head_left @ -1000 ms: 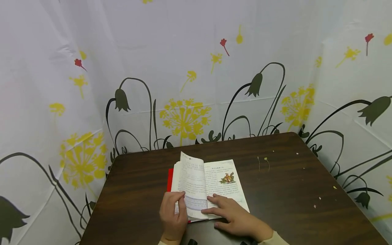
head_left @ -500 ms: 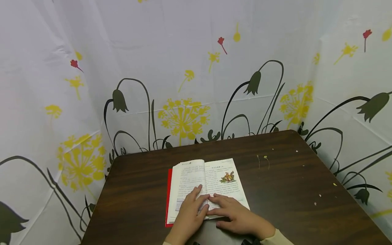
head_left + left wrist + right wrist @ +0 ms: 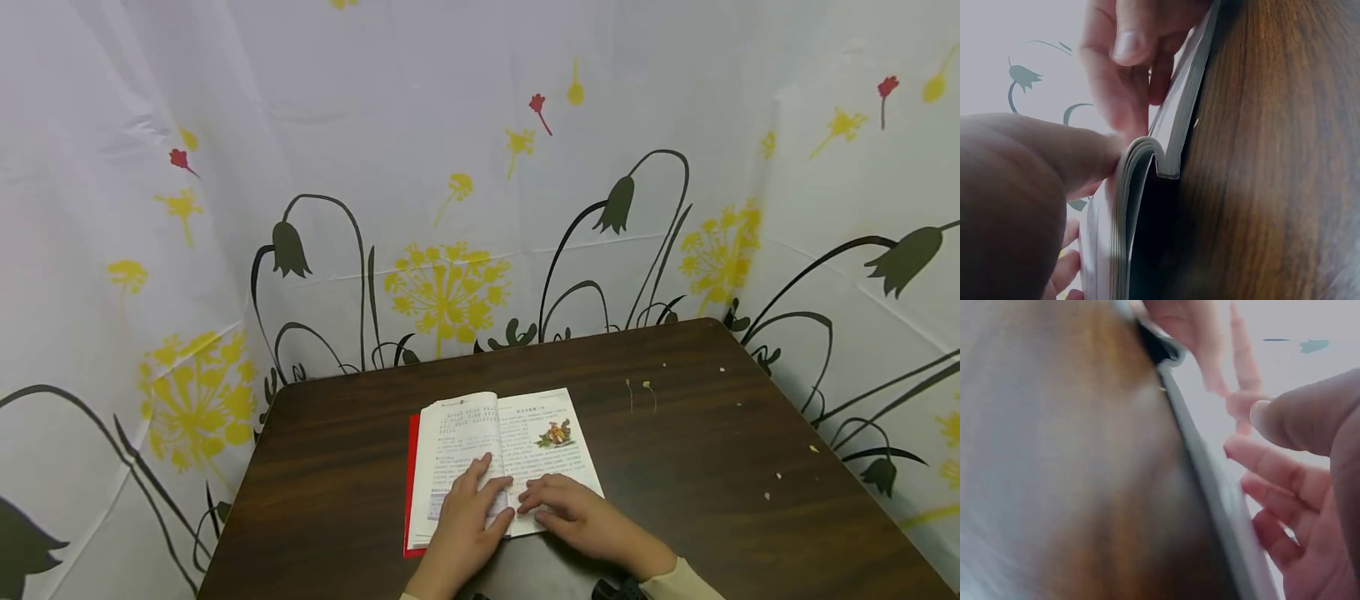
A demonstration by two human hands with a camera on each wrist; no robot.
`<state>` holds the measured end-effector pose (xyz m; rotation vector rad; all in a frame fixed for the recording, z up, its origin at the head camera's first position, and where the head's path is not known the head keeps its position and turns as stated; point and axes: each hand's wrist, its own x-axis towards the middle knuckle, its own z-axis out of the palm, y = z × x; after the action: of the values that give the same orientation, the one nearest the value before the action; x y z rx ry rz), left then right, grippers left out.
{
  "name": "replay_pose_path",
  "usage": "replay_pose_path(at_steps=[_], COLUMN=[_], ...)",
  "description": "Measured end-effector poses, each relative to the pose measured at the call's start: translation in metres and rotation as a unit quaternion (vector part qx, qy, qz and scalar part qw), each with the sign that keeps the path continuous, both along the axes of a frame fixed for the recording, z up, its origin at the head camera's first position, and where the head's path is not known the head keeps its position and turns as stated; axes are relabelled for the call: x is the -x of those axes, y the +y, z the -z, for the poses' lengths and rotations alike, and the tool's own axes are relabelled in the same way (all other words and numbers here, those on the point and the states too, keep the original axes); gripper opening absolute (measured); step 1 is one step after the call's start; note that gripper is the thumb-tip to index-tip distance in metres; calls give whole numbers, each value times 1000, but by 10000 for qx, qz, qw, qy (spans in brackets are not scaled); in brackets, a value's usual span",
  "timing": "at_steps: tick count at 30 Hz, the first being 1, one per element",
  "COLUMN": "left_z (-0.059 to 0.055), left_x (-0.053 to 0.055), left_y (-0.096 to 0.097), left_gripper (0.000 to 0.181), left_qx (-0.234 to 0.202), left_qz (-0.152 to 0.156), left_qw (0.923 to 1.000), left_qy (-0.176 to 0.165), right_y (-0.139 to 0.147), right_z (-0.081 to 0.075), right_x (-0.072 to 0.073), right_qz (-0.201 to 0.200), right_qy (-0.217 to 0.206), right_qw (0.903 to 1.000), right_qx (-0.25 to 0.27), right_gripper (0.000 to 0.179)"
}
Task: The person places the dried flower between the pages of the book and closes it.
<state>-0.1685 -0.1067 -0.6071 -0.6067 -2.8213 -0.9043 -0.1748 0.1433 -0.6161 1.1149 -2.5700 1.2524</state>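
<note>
An open book with a red cover edge showing at its left lies on the table, a small coloured picture on its right page. My left hand rests on the lower left page by the spine, fingers spread. Over the lower right page is my right hand, its fingers loosely bent and gripping nothing. In the left wrist view, the left thumb lies at the curved inner edge of the pages. The right wrist view shows the right fingertips close to the page; whether they touch it I cannot tell.
The dark brown wooden table bears small pale scraps at the right and two thin flower-like marks beyond the book. A white curtain with printed flowers hangs behind the table.
The left hand, which pinched a raised leaf, has laid it down on the left side and now rests flat on it. The right hand has shifted slightly, its fingers drawing in.
</note>
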Motion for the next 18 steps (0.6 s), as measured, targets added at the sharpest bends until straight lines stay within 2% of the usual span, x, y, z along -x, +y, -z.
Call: replay_pose_path(at_steps=[3, 5, 9, 12, 15, 18], left_z=[0, 1, 1, 1, 1, 1], left_x=[-1, -2, -4, -5, -5, -4], left_y=[-1, -1, -1, 0, 1, 1], left_gripper=[38, 38, 39, 38, 38, 39], left_qx=[24, 36, 27, -16, -6, 13], left_qz=[-8, -23, -78, -73, -49, -58], left_qw=[10000, 10000, 9999, 9999, 9998, 9997], left_qy=[3, -23, -71, -126, -181, -247], right_y=[5, 12, 34, 57, 84, 110], right_z=[-7, -13, -25, -34, -43, -52], right_x=[7, 13, 27, 39, 50, 59], right_qz=[455, 795, 1680, 2353, 2959, 3549], right_qy=[-209, -269, -397, -597, -903, -1143], right_qw=[9980, 9955, 9849, 9670, 9414, 9137], right_qx=[380, 431, -79, -777, -1343, -1617], right_gripper=[11, 6, 5, 7, 7, 12])
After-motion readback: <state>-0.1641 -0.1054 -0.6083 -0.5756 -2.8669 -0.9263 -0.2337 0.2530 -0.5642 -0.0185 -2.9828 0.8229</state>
